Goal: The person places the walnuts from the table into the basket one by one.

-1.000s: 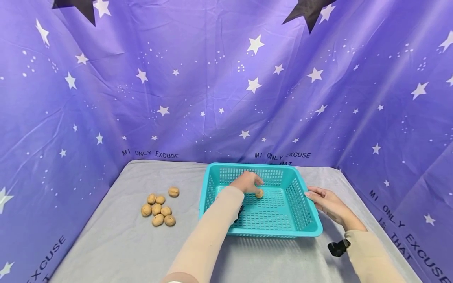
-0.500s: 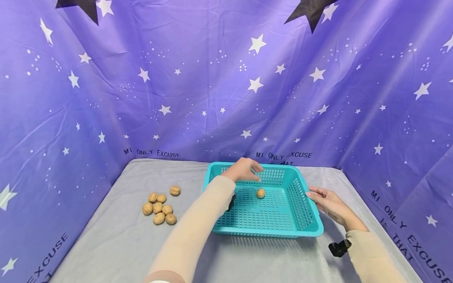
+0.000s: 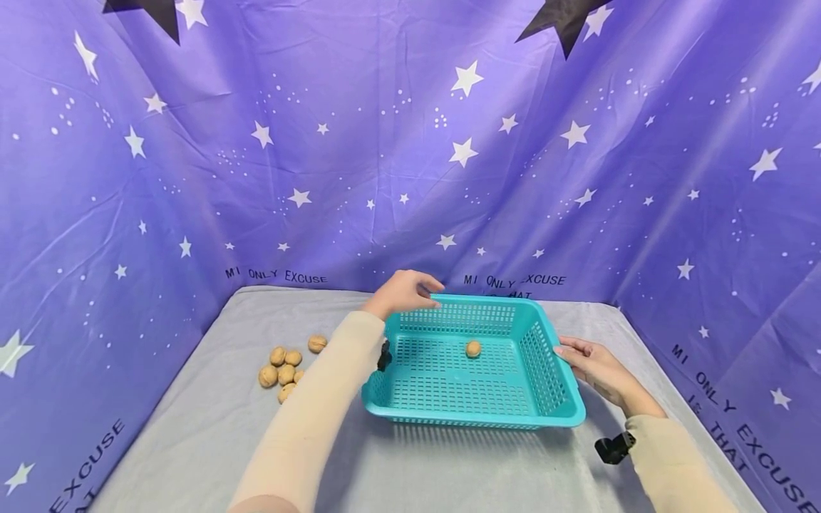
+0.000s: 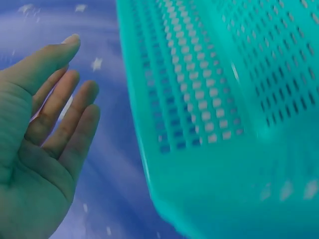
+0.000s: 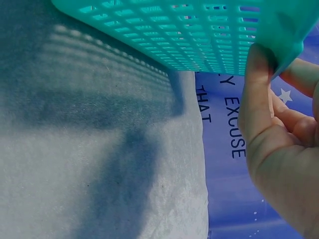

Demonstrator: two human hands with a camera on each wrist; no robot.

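- A loose cluster of tan, wrinkled-shelled walnuts (image 3: 285, 365) is lying on the grey cloth-covered table (image 3: 192, 442) toward its left edge, well apart from the basket; the left forearm in its beige sleeve (image 3: 308, 420) is hiding part of the cluster.
- The left hand (image 3: 403, 292) is hovering above the far left corner of the turquoise perforated plastic basket (image 3: 564, 406), holding nothing; the left wrist view is showing its fingers (image 4: 60, 112) straight and lightly spread, just beside the basket's outer wall (image 4: 199, 99) but apart from it.
- The basket is sitting near the middle of the table, closer to the far edge, its rectangular slotted floor and walls letting the grey cloth show through; it appears to be lying flat.
- A single walnut (image 3: 473, 348), round, tan and ridged like those in the cluster, is resting alone on the basket floor toward the far wall, clear of both hands.
- The right hand (image 3: 593, 367) is steadying the basket at its right rim; the right wrist view is showing the thumb (image 5: 259, 94) pressed against the rim's underside while the other fingers are curling behind it, a hold that is probably keeping the light basket from sliding.
- A purple star-printed fabric backdrop (image 3: 410, 142) is enclosing the table on its far, left and right sides.
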